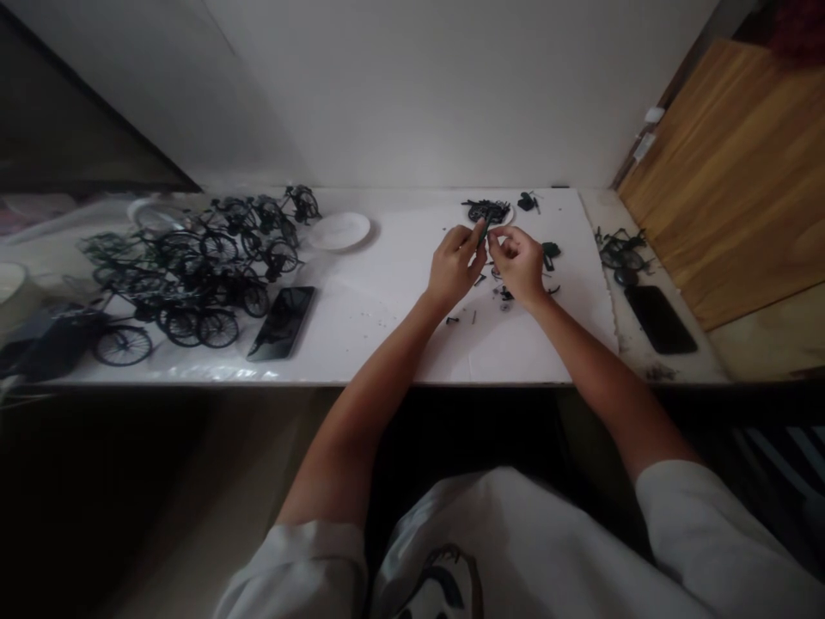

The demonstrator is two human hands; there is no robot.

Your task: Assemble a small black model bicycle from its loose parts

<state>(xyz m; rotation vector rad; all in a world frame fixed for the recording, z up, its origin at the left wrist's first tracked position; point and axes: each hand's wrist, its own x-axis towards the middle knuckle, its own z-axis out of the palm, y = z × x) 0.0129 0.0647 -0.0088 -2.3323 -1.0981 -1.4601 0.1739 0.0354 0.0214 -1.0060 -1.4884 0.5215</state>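
My left hand is closed around a small dark piece that pokes up between thumb and fingers; its exact kind is too small to make out. Close beside it, my right hand is pinched, fingertips near that piece, and whatever it holds is hidden. Behind the hands, a heap of black miniature bicycle parts rests on a white plate. Loose dark parts lie below and between my wrists, with a small T-shaped piece nearer the front.
Many assembled black model bicycles crowd the left side. A white plate and a phone lie beside them. To the right are another phone, more dark parts and a wooden board. A wall closes off the back.
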